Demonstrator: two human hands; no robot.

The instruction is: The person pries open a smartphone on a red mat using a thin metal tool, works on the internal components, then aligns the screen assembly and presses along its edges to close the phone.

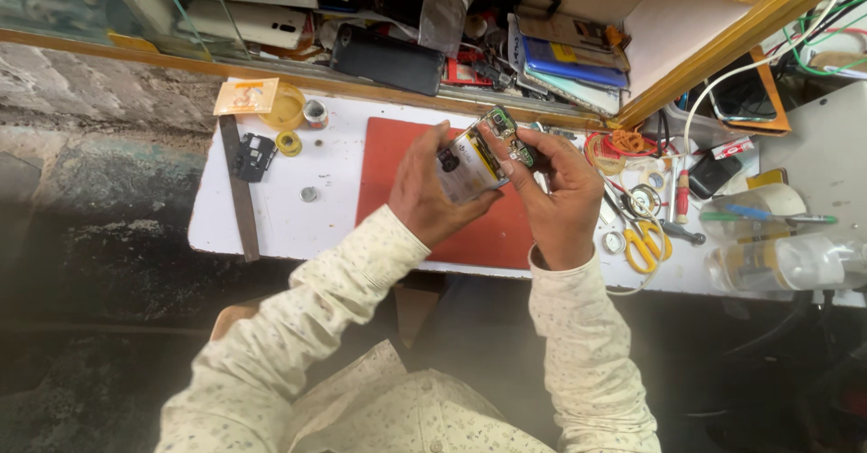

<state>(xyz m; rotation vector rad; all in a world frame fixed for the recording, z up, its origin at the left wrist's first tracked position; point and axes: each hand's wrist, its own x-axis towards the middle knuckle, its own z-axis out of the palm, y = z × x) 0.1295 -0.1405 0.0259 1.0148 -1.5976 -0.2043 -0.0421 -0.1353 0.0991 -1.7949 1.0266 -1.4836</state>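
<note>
The opened phone (474,159) is gripped by the left hand (424,191) and right hand (560,191) above the red mat (388,164), best kept steady.

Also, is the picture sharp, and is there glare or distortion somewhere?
Head view: wide-lens bending curves the bench edge; the opened phone, held by left hand and right hand, is fairly sharp, its shiny back catching light; the floor below is dark and soft.

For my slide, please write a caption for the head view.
Both hands hold an opened phone above a red mat.
</note>
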